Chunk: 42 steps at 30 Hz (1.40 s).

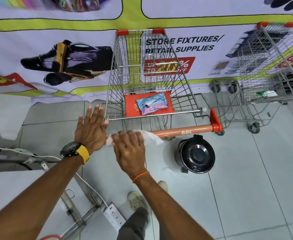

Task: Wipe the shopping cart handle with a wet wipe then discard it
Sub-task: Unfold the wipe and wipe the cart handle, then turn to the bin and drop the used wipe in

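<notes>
A wire shopping cart (152, 78) stands before me with its orange handle (185, 131) running across the near side. My right hand (131, 149) lies over a white wet wipe (151, 136) and presses it onto the left part of the handle. The wipe sticks out on both sides of the hand. Just left of it, my left hand (91, 129) hovers flat with fingers spread, holding nothing, by the cart's left corner. A pack of wet wipes (151, 103) rests on the orange child seat flap inside the cart. A black lidded pedal bin (196, 154) sits on the floor under the handle's right half.
A second wire cart (270, 66) stands to the right against the printed banner wall. At the lower left are a metal stand's legs (79, 212), a white power strip (113, 217) and loose cables (20, 153). My shoes (137, 200) are on the tiled floor.
</notes>
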Each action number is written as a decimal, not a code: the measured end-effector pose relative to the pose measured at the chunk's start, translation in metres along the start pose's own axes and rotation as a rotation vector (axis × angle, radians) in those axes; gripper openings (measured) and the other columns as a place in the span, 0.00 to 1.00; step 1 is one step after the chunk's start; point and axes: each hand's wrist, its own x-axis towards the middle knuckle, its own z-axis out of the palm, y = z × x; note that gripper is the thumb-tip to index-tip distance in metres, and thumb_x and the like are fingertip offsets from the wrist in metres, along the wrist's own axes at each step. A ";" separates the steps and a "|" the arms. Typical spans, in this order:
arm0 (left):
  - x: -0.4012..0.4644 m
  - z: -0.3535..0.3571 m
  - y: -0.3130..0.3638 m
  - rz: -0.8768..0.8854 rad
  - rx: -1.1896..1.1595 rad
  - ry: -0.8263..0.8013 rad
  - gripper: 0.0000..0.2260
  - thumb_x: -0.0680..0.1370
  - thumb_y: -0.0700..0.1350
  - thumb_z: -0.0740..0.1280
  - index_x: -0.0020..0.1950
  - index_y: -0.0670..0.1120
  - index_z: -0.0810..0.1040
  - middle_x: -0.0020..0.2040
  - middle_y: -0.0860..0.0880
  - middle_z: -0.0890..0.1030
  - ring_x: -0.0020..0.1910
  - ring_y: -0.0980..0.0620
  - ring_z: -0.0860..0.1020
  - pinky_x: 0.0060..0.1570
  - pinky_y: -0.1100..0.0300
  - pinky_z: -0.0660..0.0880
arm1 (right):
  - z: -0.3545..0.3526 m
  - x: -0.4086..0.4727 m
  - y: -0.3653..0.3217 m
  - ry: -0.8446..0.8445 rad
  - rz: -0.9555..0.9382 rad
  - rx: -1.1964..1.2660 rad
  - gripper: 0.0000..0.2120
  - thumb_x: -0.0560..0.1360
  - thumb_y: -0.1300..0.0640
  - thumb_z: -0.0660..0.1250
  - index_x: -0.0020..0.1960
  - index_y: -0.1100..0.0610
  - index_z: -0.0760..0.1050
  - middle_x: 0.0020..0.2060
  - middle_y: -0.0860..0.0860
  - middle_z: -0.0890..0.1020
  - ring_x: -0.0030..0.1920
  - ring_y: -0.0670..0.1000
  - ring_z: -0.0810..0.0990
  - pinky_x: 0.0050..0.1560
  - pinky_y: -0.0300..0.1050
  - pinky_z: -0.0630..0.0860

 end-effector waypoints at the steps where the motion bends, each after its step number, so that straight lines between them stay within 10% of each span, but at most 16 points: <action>1: 0.001 0.000 0.000 0.007 0.001 0.003 0.26 0.82 0.54 0.46 0.79 0.48 0.46 0.81 0.49 0.47 0.80 0.46 0.45 0.76 0.42 0.46 | -0.003 0.002 0.006 -0.011 -0.033 -0.007 0.12 0.83 0.51 0.64 0.64 0.51 0.80 0.60 0.53 0.84 0.60 0.60 0.80 0.66 0.57 0.73; 10: 0.005 0.000 0.007 -0.001 -0.015 0.022 0.27 0.82 0.55 0.42 0.79 0.48 0.51 0.81 0.50 0.50 0.80 0.45 0.47 0.75 0.41 0.46 | -0.111 -0.020 0.203 0.146 0.249 -0.151 0.13 0.84 0.54 0.61 0.54 0.55 0.84 0.50 0.53 0.87 0.50 0.62 0.80 0.57 0.59 0.70; 22: 0.001 -0.007 0.013 -0.026 0.122 -0.027 0.29 0.81 0.55 0.49 0.80 0.48 0.46 0.81 0.48 0.47 0.80 0.45 0.45 0.75 0.41 0.44 | -0.016 0.010 0.021 -0.188 -0.124 0.082 0.15 0.83 0.55 0.62 0.68 0.52 0.77 0.65 0.54 0.83 0.60 0.60 0.80 0.62 0.55 0.73; 28: -0.006 -0.016 0.043 0.040 0.142 0.117 0.29 0.80 0.55 0.41 0.79 0.44 0.52 0.80 0.45 0.55 0.79 0.42 0.52 0.70 0.52 0.28 | -0.090 0.002 0.149 -0.244 -0.169 -0.078 0.15 0.82 0.50 0.64 0.68 0.47 0.77 0.70 0.49 0.81 0.70 0.58 0.78 0.74 0.58 0.64; 33: -0.005 -0.018 0.124 0.130 0.062 0.168 0.32 0.78 0.58 0.47 0.79 0.45 0.50 0.81 0.44 0.54 0.79 0.42 0.52 0.75 0.46 0.37 | -0.167 -0.012 0.245 -0.311 -0.103 -0.295 0.23 0.78 0.55 0.69 0.72 0.43 0.73 0.70 0.44 0.80 0.76 0.58 0.72 0.77 0.63 0.54; 38: 0.007 -0.032 0.238 0.278 -0.035 0.181 0.32 0.79 0.60 0.48 0.80 0.47 0.49 0.81 0.47 0.52 0.80 0.45 0.49 0.76 0.41 0.43 | -0.222 -0.016 0.305 -0.366 0.084 -0.229 0.24 0.74 0.63 0.69 0.68 0.47 0.77 0.68 0.49 0.82 0.70 0.58 0.79 0.60 0.59 0.81; 42: 0.015 -0.035 0.302 0.431 -0.032 0.157 0.31 0.80 0.59 0.49 0.80 0.48 0.46 0.81 0.48 0.46 0.80 0.46 0.43 0.77 0.43 0.41 | -0.261 -0.041 0.330 -0.077 0.668 -0.009 0.14 0.75 0.67 0.67 0.56 0.55 0.85 0.54 0.59 0.88 0.46 0.60 0.88 0.48 0.53 0.85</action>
